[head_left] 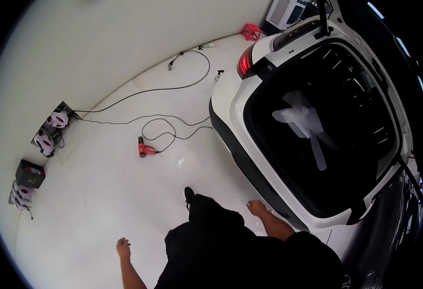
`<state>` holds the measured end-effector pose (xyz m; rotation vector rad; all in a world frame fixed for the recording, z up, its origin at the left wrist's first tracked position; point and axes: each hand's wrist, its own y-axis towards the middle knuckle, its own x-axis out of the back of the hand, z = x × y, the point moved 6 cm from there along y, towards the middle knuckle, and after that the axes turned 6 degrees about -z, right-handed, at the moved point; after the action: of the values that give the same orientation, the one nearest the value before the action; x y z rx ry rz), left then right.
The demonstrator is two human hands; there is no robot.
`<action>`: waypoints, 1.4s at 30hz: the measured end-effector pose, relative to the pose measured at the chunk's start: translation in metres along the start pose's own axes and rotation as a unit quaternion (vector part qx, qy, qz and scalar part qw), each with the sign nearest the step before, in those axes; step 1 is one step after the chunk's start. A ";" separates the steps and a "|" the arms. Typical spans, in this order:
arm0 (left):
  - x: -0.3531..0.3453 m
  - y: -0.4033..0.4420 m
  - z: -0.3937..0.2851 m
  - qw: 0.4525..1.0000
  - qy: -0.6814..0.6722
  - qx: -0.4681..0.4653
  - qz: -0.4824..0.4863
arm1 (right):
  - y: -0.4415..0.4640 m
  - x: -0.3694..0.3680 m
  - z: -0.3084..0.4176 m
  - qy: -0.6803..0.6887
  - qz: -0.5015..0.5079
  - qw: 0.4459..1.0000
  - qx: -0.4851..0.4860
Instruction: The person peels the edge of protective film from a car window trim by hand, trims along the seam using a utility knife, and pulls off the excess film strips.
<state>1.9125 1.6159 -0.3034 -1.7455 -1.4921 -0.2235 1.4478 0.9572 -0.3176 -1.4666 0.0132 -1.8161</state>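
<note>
Over the pale floor at the lower left, my left hand (pixel 123 246) hangs with loosely curled fingers, a small gap between them and nothing visible in them. My right hand (pixel 257 208) is closed near the car's dark rear bumper (pixel 255 180); a small, thin, pale item shows at its fingertips, too small to name. The white car (pixel 228 98) stands at the right with its tailgate raised. Inside its dark trunk lie translucent whitish sheets or strips (pixel 305 120).
A red heat gun (pixel 146 148) lies on the floor, its cable looping toward the car. Another hose or cable (pixel 163 88) runs along the wall. A black box (pixel 30 174) and white-and-red devices (pixel 44 142) line the left wall. A red stool (pixel 251 32) stands behind the car.
</note>
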 end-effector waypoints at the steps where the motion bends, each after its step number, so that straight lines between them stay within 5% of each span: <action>1: -0.032 -0.012 -0.011 0.995 0.038 -0.026 0.085 | 0.043 0.044 0.036 0.020 -0.032 0.999 0.003; 6: -0.126 -0.055 -0.004 0.939 0.134 0.105 0.299 | 0.216 0.206 0.149 0.131 -0.159 0.978 -0.033; 10: -0.160 0.001 -0.063 0.929 0.170 0.143 0.295 | 0.318 0.264 0.212 0.152 -0.183 0.970 -0.040; 14: -0.204 0.147 -0.163 0.930 0.186 0.133 0.286 | 0.405 0.267 0.255 0.158 -0.196 0.966 -0.067; 19: -0.260 0.417 -0.341 0.947 0.199 0.108 0.228 | 0.500 0.300 0.320 0.173 -0.158 0.969 -0.077; 21: -0.290 0.538 -0.456 0.970 0.159 0.080 0.163 | 0.518 0.374 0.349 0.197 -0.260 0.945 -0.030; 24: -0.371 0.639 -0.710 0.985 0.047 -0.099 0.135 | 0.527 0.484 0.353 0.212 -0.432 0.864 -0.146; 27: -0.484 0.647 -0.940 0.954 0.021 -0.213 0.211 | 0.522 0.575 0.324 0.187 -0.605 0.743 -0.218; 31: -0.607 0.635 -1.099 0.919 0.065 -0.285 0.264 | 0.551 0.636 0.283 0.264 -0.656 0.662 -0.248; 34: -0.691 0.592 -1.148 0.883 0.141 -0.295 0.336 | 0.589 0.685 0.263 0.266 -0.673 0.634 -0.273; 35: -0.717 0.578 -1.151 0.844 0.211 -0.339 0.359 | 0.601 0.694 0.260 0.265 -0.687 0.619 -0.273; 36: -0.740 0.561 -1.158 0.731 0.305 -0.476 0.382 | 0.611 0.706 0.258 0.236 -0.692 0.624 -0.275; 38: -0.772 0.541 -1.157 0.656 0.404 -0.481 0.419 | 0.628 0.726 0.244 0.251 -0.682 0.621 -0.292; 42: -0.845 0.548 -1.171 0.653 0.457 -0.395 0.457 | 0.652 0.734 0.205 0.208 -0.585 0.672 -0.405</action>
<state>2.5767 0.2215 -0.2934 -2.2312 0.3989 -1.1203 1.9630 0.1813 0.0536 -1.7163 0.1596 -3.5450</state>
